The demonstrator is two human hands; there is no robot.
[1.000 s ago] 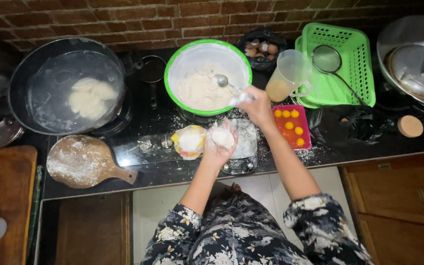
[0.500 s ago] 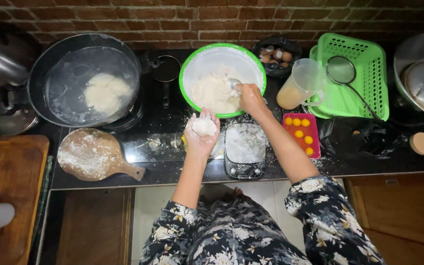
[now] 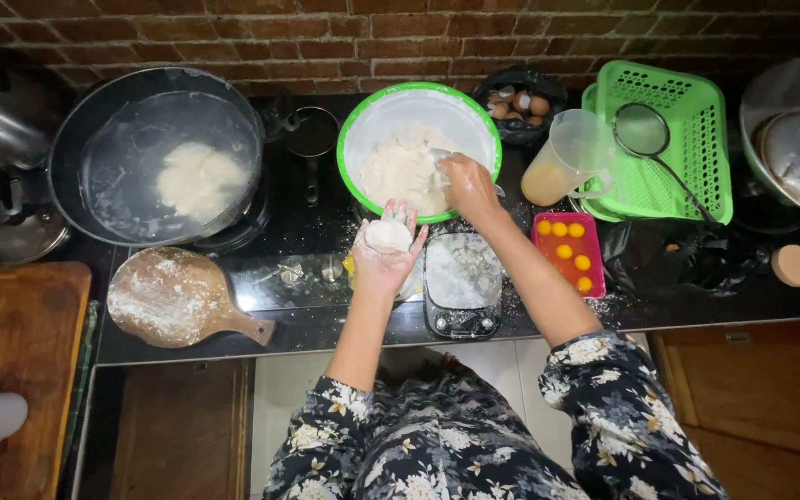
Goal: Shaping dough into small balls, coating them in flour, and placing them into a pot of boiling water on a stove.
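The left hand (image 3: 386,252) cups a dough ball (image 3: 388,235) palm-up, now just below the bowl (image 3: 368,120) rim rather than over the scale (image 3: 461,282). The right hand (image 3: 465,185), closed on a spoon (image 3: 439,159), has moved deeper into the bowl's dough, probably scooping more. A tray (image 3: 570,252) of yolks sits beside the scale on the bench (image 3: 326,319).

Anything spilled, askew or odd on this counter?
Yes: white flour is scattered over the black counter around the kitchen scale and dusts the round wooden board. Nothing looks tipped or broken.
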